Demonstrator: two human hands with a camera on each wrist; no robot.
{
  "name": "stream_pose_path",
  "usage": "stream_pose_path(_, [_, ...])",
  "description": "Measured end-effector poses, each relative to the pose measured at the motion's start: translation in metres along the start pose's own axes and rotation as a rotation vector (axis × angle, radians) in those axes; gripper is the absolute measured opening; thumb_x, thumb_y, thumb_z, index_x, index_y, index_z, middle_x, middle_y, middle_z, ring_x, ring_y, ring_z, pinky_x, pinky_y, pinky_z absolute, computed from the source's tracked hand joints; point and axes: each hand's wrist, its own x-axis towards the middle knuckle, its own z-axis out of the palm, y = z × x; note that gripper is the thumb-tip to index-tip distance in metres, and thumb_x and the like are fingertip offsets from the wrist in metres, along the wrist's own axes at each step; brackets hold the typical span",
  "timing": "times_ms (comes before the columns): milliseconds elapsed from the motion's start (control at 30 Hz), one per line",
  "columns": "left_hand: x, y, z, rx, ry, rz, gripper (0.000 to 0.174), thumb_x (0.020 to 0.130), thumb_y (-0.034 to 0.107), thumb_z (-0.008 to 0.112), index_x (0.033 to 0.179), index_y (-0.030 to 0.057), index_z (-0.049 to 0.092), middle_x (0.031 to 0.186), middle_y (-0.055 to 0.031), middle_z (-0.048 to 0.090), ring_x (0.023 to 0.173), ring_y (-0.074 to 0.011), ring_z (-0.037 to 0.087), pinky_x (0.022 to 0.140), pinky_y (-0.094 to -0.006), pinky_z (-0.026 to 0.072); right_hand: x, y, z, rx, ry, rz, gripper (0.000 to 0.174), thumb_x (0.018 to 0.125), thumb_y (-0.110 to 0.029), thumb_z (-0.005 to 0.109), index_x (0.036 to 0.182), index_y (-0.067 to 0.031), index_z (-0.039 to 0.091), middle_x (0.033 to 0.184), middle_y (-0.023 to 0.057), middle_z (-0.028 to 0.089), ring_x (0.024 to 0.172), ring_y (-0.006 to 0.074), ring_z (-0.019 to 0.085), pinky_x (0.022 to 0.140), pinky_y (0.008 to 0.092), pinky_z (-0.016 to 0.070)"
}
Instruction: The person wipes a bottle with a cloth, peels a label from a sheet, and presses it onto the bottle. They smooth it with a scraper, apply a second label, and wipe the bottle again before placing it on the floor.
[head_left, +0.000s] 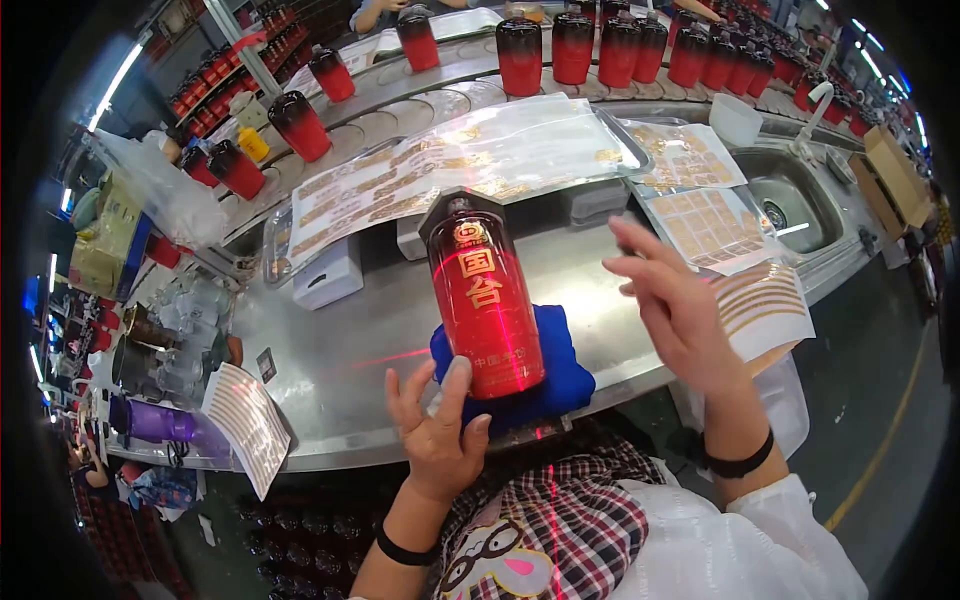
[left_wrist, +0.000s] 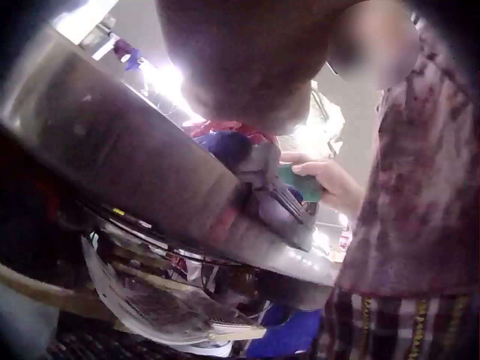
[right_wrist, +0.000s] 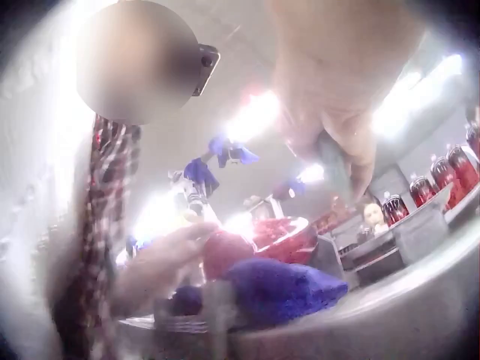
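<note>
A red bottle (head_left: 485,310) with gold characters lies on a folded blue cloth (head_left: 565,375), its dark neck end in a black angular piece (head_left: 437,215). My left hand (head_left: 440,435) is at the bottle's lower left, fingers spread, a grey-tipped finger touching its edge. My right hand (head_left: 680,315) hangs in the air right of the bottle, fingers apart and slightly bent, a dark tip on one. In the right wrist view the bottle (right_wrist: 281,236) rests over the cloth (right_wrist: 289,289). Something green (left_wrist: 304,182) shows by the right hand (left_wrist: 334,180) in the left wrist view; what it is, I cannot tell.
Sheets of gold labels (head_left: 450,160) lie behind the bottle, with more label sheets (head_left: 700,225) at the right beside a sink (head_left: 790,205). Red-and-black bottles (head_left: 573,50) line the conveyor at the back. A striped sheet (head_left: 247,420) overhangs the table's left front edge.
</note>
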Motion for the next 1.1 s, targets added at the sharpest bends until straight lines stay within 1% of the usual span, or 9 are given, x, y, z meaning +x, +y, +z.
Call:
stream_pose_path(100, [-0.008, -0.005, 0.005, -0.057, 0.030, -0.095, 0.051, 0.098, 0.030, 0.055, 0.131, -0.0074, 0.053, 0.125, -0.0197, 0.062, 0.130, -0.0365, 0.046, 0.115, -0.0533, 0.0227, 0.053, 0.012, -0.017, -0.343, -0.107, -0.169, 0.043, 0.079, 0.015, 0.052, 0.119, -0.0004, 0.062, 0.132, 0.0231, 0.056, 0.115, 0.0384, 0.058, 0.097, 0.0416, 0.0487])
stream_pose_path(167, [-0.009, -0.009, 0.009, -0.117, 0.063, -0.139, 0.051, 0.097, 0.030, 0.055, 0.132, -0.0073, 0.053, 0.125, -0.0200, 0.062, 0.128, -0.0365, 0.047, 0.113, -0.0524, 0.0261, 0.101, 0.026, -0.015, -0.486, -0.373, -0.036, 0.046, 0.082, 0.012, 0.049, 0.122, -0.0040, 0.063, 0.138, 0.0204, 0.053, 0.123, 0.0393, 0.053, 0.104, 0.0416, 0.0443])
stream_pose_path(233, [-0.009, -0.010, 0.014, -0.195, 0.115, -0.188, 0.049, 0.096, 0.029, 0.057, 0.131, -0.0051, 0.055, 0.123, -0.0167, 0.064, 0.123, -0.0350, 0.049, 0.110, -0.0522, 0.0294, 0.157, 0.058, 0.011, -0.640, -0.569, 0.177, 0.051, 0.081, 0.013, 0.047, 0.126, -0.0050, 0.062, 0.136, 0.0201, 0.054, 0.122, 0.0383, 0.054, 0.103, 0.0432, 0.0454])
stream_pose_path(367, [-0.016, -0.016, 0.015, -0.244, 0.116, -0.215, 0.054, 0.094, 0.033, 0.061, 0.131, -0.0050, 0.054, 0.124, -0.0252, 0.055, 0.116, -0.0406, 0.050, 0.099, -0.0499, 0.0408, 0.217, 0.126, 0.068, -0.786, -0.718, 0.118, 0.062, 0.081, 0.010, 0.050, 0.136, -0.0176, 0.057, 0.142, 0.0171, 0.048, 0.127, 0.0400, 0.048, 0.104, 0.0453, 0.0455])
stream_pose_path(500, [-0.018, -0.019, 0.012, -0.269, 0.031, -0.221, 0.055, 0.099, 0.034, 0.054, 0.132, -0.0099, 0.050, 0.125, -0.0286, 0.056, 0.123, -0.0394, 0.049, 0.101, -0.0471, 0.0408, 0.226, 0.129, 0.096, -0.850, -0.856, 0.156, 0.064, 0.084, 0.006, 0.053, 0.138, -0.0278, 0.055, 0.147, 0.0151, 0.042, 0.130, 0.0399, 0.045, 0.102, 0.0452, 0.0470])
stream_pose_path(800, [-0.016, -0.022, 0.012, -0.347, 0.034, -0.190, 0.048, 0.092, 0.025, 0.064, 0.129, -0.0030, 0.056, 0.117, -0.0197, 0.066, 0.118, -0.0356, 0.051, 0.098, -0.0460, 0.0425, 0.215, 0.192, 0.075, -0.871, -0.826, 0.291, 0.065, 0.082, 0.006, 0.053, 0.138, -0.0255, 0.056, 0.141, 0.0153, 0.048, 0.126, 0.0386, 0.048, 0.101, 0.0433, 0.0468])
stream_pose_path(900, [-0.017, -0.021, 0.008, -0.322, 0.000, -0.176, 0.048, 0.098, 0.027, 0.056, 0.129, -0.0097, 0.052, 0.116, -0.0219, 0.066, 0.124, -0.0362, 0.049, 0.102, -0.0437, 0.0430, 0.207, 0.163, 0.048, -0.940, -0.940, 0.179, 0.069, 0.079, 0.008, 0.054, 0.140, -0.0253, 0.054, 0.135, 0.0167, 0.051, 0.123, 0.0386, 0.050, 0.101, 0.0431, 0.0466])
stream_pose_path(1033, [-0.020, -0.022, 0.009, -0.349, 0.000, -0.195, 0.046, 0.098, 0.024, 0.055, 0.128, -0.0105, 0.052, 0.119, -0.0248, 0.063, 0.125, -0.0361, 0.049, 0.100, -0.0410, 0.0468, 0.202, 0.181, 0.012, -1.057, -0.929, 0.286, 0.073, 0.079, 0.008, 0.056, 0.142, -0.0268, 0.051, 0.133, 0.0169, 0.052, 0.124, 0.0382, 0.050, 0.100, 0.0443, 0.0459])
stream_pose_path(1100, [-0.021, -0.022, 0.010, -0.346, 0.005, -0.207, 0.046, 0.098, 0.023, 0.055, 0.128, -0.0111, 0.052, 0.120, -0.0268, 0.060, 0.125, -0.0363, 0.050, 0.098, -0.0396, 0.0492, 0.199, 0.186, -0.005, -1.088, -0.918, 0.353, 0.064, 0.085, 0.001, 0.056, 0.142, -0.0277, 0.051, 0.133, 0.0164, 0.052, 0.126, 0.0385, 0.048, 0.100, 0.0457, 0.0454])
